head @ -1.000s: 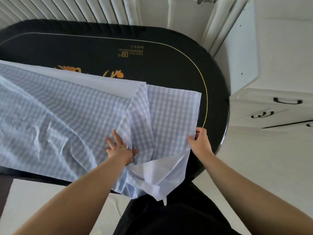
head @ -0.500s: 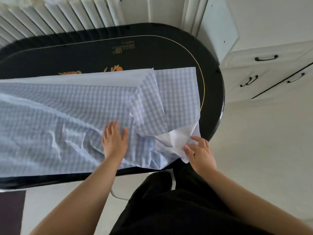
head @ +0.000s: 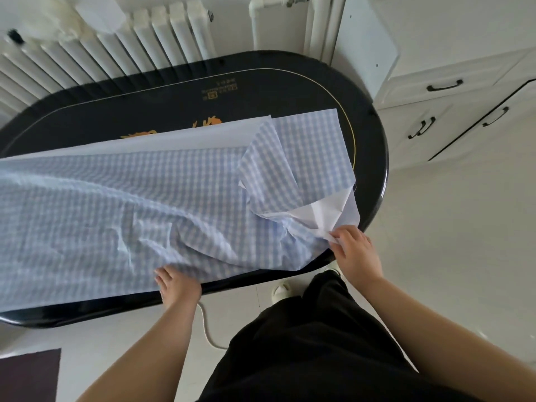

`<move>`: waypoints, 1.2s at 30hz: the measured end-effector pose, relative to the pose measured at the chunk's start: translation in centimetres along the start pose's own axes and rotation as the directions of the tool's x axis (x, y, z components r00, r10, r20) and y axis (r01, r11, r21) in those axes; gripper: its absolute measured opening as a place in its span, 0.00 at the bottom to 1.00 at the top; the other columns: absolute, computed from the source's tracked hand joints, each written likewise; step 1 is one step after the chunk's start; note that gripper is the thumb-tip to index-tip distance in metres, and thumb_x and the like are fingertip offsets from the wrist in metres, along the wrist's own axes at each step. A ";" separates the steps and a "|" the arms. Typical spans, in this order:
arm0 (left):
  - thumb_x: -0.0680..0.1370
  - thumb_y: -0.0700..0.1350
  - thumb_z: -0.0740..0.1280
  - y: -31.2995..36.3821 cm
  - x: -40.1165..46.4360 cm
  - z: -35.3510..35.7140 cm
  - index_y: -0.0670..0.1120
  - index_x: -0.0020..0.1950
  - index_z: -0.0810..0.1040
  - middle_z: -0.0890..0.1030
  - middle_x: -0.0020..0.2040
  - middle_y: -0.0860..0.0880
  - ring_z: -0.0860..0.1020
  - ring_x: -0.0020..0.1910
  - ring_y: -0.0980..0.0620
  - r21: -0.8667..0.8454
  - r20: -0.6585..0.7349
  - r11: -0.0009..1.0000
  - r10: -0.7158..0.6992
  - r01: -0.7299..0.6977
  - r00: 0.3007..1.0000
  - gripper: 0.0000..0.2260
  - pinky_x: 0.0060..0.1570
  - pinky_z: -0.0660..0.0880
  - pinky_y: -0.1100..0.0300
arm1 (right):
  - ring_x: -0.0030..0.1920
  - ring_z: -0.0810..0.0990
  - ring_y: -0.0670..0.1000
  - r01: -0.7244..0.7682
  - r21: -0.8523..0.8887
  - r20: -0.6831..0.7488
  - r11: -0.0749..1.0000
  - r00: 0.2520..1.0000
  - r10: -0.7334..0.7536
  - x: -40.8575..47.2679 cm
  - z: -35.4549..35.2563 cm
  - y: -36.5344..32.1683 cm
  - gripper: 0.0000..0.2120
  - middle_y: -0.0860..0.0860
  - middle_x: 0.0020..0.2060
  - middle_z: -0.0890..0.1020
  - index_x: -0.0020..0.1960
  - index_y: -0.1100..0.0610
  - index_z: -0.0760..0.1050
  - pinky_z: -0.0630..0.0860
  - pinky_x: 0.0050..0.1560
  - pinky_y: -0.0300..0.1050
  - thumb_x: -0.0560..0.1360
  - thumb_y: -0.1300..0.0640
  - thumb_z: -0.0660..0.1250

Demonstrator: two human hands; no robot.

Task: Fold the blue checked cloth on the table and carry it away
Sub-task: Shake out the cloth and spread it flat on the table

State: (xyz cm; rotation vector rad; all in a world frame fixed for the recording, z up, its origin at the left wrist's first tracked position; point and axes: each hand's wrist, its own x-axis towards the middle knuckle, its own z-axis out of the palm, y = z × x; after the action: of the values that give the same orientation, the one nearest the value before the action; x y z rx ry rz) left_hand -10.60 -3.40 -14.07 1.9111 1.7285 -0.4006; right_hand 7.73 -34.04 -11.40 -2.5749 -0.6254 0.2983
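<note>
The blue checked cloth [head: 121, 204] lies spread over the black oval table [head: 290, 91], wrinkled, with its white underside turned up along the far edge and at the near right corner. My left hand [head: 177, 282] grips the cloth's near edge at the table's front rim, fingers curled under the fabric. My right hand [head: 355, 250] pinches the folded white corner of the cloth at the table's right front.
A white radiator [head: 95, 47] runs behind the table. White cabinet drawers [head: 452, 111] with black handles stand at the right. A white cable [head: 206, 329] lies on the pale floor and a dark mat [head: 29, 375] sits at bottom left.
My left hand slid back from the cloth's middle to its near edge. My right hand shifted from the right edge to the turned-up white corner. The hanging corner now lies on the table.
</note>
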 end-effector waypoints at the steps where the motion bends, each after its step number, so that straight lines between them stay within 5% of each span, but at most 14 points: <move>1: 0.78 0.34 0.55 -0.1 -0.2 0.0 0.39 0.78 0.40 0.39 0.79 0.44 0.40 0.78 0.47 0.014 0.005 1.000 0.007 -0.007 1.000 0.32 0.76 0.42 0.55 | 0.51 0.79 0.54 -0.046 0.070 0.023 0.996 0.999 0.045 0.3 -0.2 -0.2 0.15 0.50 0.59 0.75 0.56 0.58 0.76 0.72 0.49 0.47 0.79 0.50 0.59; 6: 0.79 0.38 0.55 0.0 -0.3 0.0 0.39 0.77 0.37 0.36 0.78 0.43 0.39 0.78 0.47 0.110 0.016 0.994 0.025 -0.027 1.000 0.33 0.76 0.42 0.54 | 0.47 0.79 0.49 -0.181 0.315 0.068 0.932 0.983 0.168 3.6 -1.7 -1.9 0.17 0.40 0.72 0.62 0.70 0.49 0.66 0.75 0.52 0.50 0.82 0.51 0.53; 9: 0.80 0.38 0.55 -0.3 -0.8 0.7 0.38 0.77 0.35 0.35 0.78 0.43 0.37 0.78 0.47 0.190 0.019 0.976 0.105 -0.106 0.994 0.34 0.77 0.41 0.53 | 0.45 0.78 0.54 -0.108 0.068 0.308 0.992 0.948 0.083 5.8 -2.6 -2.3 0.27 0.40 0.75 0.56 0.75 0.44 0.51 0.76 0.45 0.49 0.80 0.55 0.56; 12: 0.79 0.37 0.56 -0.7 -1.1 1.1 0.38 0.77 0.35 0.36 0.78 0.42 0.39 0.78 0.47 0.225 0.012 0.959 0.176 -0.174 0.984 0.34 0.77 0.44 0.53 | 0.46 0.78 0.54 -0.035 -0.060 0.461 0.998 0.886 0.059 7.1 -3.3 -2.7 0.31 0.46 0.73 0.58 0.76 0.42 0.46 0.78 0.47 0.52 0.79 0.49 0.59; 15: 0.78 0.34 0.56 -0.9 -1.0 0.7 0.39 0.78 0.39 0.38 0.79 0.43 0.41 0.79 0.47 0.224 0.008 0.952 0.211 -0.207 0.978 0.34 0.77 0.51 0.53 | 0.46 0.79 0.53 0.069 -0.119 0.483 0.990 0.876 -0.003 7.8 -3.4 -2.6 0.30 0.45 0.74 0.54 0.76 0.42 0.47 0.78 0.46 0.50 0.79 0.47 0.59; 17: 0.78 0.34 0.56 -0.9 -1.0 0.6 0.39 0.78 0.40 0.40 0.79 0.43 0.42 0.79 0.46 0.247 0.003 0.942 0.232 -0.226 0.973 0.33 0.76 0.55 0.52 | 0.55 0.78 0.53 0.112 -0.090 0.484 0.990 0.873 -0.055 8.4 -3.2 -2.9 0.28 0.42 0.76 0.50 0.76 0.43 0.48 0.75 0.51 0.48 0.80 0.47 0.56; 19: 0.78 0.34 0.56 -0.7 -0.9 0.4 0.39 0.78 0.41 0.41 0.79 0.42 0.43 0.79 0.46 0.269 0.007 0.936 0.236 -0.229 0.972 0.33 0.75 0.56 0.52 | 0.60 0.76 0.55 0.095 -0.033 0.515 0.995 0.855 -0.065 9.2 -2.9 -3.8 0.25 0.46 0.75 0.56 0.75 0.42 0.49 0.72 0.57 0.51 0.81 0.45 0.53; 23: 0.79 0.35 0.57 0.1 -0.8 0.0 0.38 0.78 0.41 0.44 0.79 0.39 0.45 0.79 0.45 0.329 0.029 0.916 0.234 -0.230 0.972 0.32 0.73 0.59 0.52 | 0.54 0.78 0.55 0.104 -0.076 0.583 0.992 0.811 -0.040 9.8 -2.8 -4.4 0.20 0.51 0.69 0.64 0.71 0.42 0.59 0.71 0.54 0.49 0.80 0.41 0.52; 28: 0.80 0.38 0.60 1.4 -0.9 -0.6 0.36 0.77 0.41 0.46 0.78 0.36 0.50 0.78 0.43 0.498 0.076 0.847 0.167 -0.183 0.983 0.33 0.66 0.69 0.52 | 0.45 0.75 0.54 0.258 -0.127 0.645 0.958 0.755 -0.117 9.9 -3.8 -4.9 0.22 0.40 0.72 0.60 0.67 0.43 0.61 0.70 0.42 0.47 0.76 0.61 0.56; 32: 0.80 0.38 0.59 2.9 -0.7 -0.9 0.34 0.77 0.41 0.48 0.77 0.33 0.58 0.76 0.40 0.589 0.113 0.795 0.095 -0.144 0.989 0.32 0.65 0.70 0.51 | 0.41 0.75 0.52 0.363 -0.074 0.675 0.929 0.704 -0.221 10.0 -3.6 -7.5 0.14 0.45 0.63 0.69 0.62 0.45 0.64 0.72 0.43 0.49 0.79 0.56 0.54; 36: 0.80 0.38 0.58 4.4 -0.2 -1.0 0.34 0.77 0.43 0.49 0.77 0.34 0.59 0.76 0.40 0.650 0.139 0.752 0.027 -0.112 0.990 0.32 0.66 0.69 0.52 | 0.39 0.73 0.49 0.386 -0.150 0.650 0.910 0.733 -0.203 10.6 -5.4 -7.2 0.10 0.47 0.53 0.71 0.50 0.53 0.70 0.67 0.40 0.45 0.78 0.48 0.55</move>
State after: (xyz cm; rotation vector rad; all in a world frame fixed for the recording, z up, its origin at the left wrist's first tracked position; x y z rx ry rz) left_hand -6.46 -3.19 -12.39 2.3472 1.5388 -1.2084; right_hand 16.01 -25.44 -4.22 -2.5431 -1.3963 1.0468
